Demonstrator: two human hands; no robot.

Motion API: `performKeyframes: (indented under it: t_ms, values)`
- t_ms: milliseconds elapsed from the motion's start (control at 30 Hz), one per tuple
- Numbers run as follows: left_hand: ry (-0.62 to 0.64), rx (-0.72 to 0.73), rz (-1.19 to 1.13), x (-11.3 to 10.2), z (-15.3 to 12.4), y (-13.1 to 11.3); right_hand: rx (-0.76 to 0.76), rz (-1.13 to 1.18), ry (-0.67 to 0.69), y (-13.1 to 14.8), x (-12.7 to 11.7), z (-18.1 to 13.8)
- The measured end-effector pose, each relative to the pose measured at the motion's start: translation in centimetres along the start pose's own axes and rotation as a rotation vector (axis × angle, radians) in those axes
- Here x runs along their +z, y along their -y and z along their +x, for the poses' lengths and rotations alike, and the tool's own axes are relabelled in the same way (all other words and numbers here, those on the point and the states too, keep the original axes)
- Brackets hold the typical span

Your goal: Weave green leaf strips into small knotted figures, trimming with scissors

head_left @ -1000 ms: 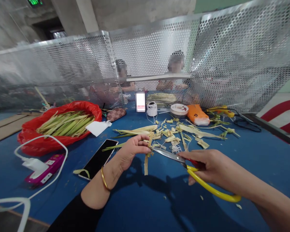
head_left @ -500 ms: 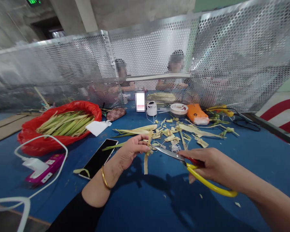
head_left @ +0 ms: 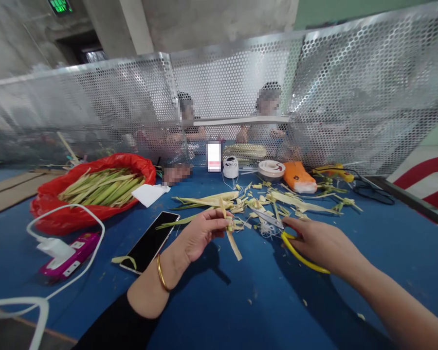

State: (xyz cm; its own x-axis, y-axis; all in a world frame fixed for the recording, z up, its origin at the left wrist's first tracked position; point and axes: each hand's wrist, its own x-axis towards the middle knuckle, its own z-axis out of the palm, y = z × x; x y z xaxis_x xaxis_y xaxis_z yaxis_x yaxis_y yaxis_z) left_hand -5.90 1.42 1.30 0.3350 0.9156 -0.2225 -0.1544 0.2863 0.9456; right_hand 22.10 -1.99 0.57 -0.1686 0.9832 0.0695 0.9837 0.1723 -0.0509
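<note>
My left hand (head_left: 200, 234) pinches a small folded palm-leaf piece (head_left: 230, 233) whose loose strip hangs down to the right over the blue table (head_left: 241, 301). My right hand (head_left: 319, 243) grips yellow-handled scissors (head_left: 277, 224) lower to the right; their blades point left and away toward the leaf scraps (head_left: 263, 204), apart from the leaf piece. A gold bangle (head_left: 162, 273) sits on my left wrist.
A black phone (head_left: 149, 241) lies left of my left hand. A red bag (head_left: 51, 214) of green leaf strips sits at far left, with a pink charger (head_left: 69, 257) and white cable in front. String spool (head_left: 230, 167), tape roll (head_left: 271, 169), orange pouch (head_left: 299, 177) and glue gun (head_left: 332, 170) line the perforated metal screen; two people sit behind it.
The scissors have pulled away from the leaf piece to the right and toward the scraps. The hanging strip now swings out to the right. The left hand stayed in place.
</note>
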Motion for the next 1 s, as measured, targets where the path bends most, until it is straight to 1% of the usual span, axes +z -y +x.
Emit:
performKeyframes:
  t_ms: [67, 167, 300, 367, 467, 500, 567, 667, 733, 867, 1000]
  values:
    - [0.002, -0.028, -0.089, 0.3, -0.1, 0.2, -0.034, -0.083, -0.015, 0.0, 0.8, 0.2]
    - [-0.015, -0.065, -0.258, 0.8, -0.2, 0.7, -0.098, -0.139, -0.042, -0.3, 1.7, 0.4]
    - [-0.011, -0.083, -0.439, 1.4, -0.2, 1.3, -0.162, -0.139, -0.148, -0.7, 2.0, 0.6]
    - [-0.007, -0.08, -0.462, 1.7, -0.3, 1.5, -0.204, -0.056, -0.231, -0.4, 2.0, 0.5]
    - [-0.002, -0.115, -0.421, 2.6, -0.7, 1.9, -0.293, 0.213, -0.377, 1.3, 1.8, 0.0]
    - [0.015, -0.142, -0.393, 2.9, -0.9, 2.1, -0.324, 0.304, -0.427, 2.1, 1.7, -0.3]
    - [0.082, -0.204, -0.335, 3.5, -1.2, 2.6, -0.381, 0.429, -0.462, 3.6, 1.6, -0.9]
    - [0.21, -0.265, -0.282, 4.0, -1.6, 3.3, -0.503, 0.577, -0.41, 4.9, 1.5, -1.4]
    - [0.254, -0.282, -0.266, 4.0, -1.6, 3.5, -0.554, 0.673, -0.358, 5.0, 1.5, -1.5]
    - [0.271, -0.32, -0.301, 3.9, -1.7, 3.4, -0.508, 0.812, -0.258, 4.8, 1.3, -1.4]
    - [0.27, -0.314, -0.306, 4.4, -2.0, 3.6, -0.518, 0.857, -0.284, 5.4, 1.1, -1.9]
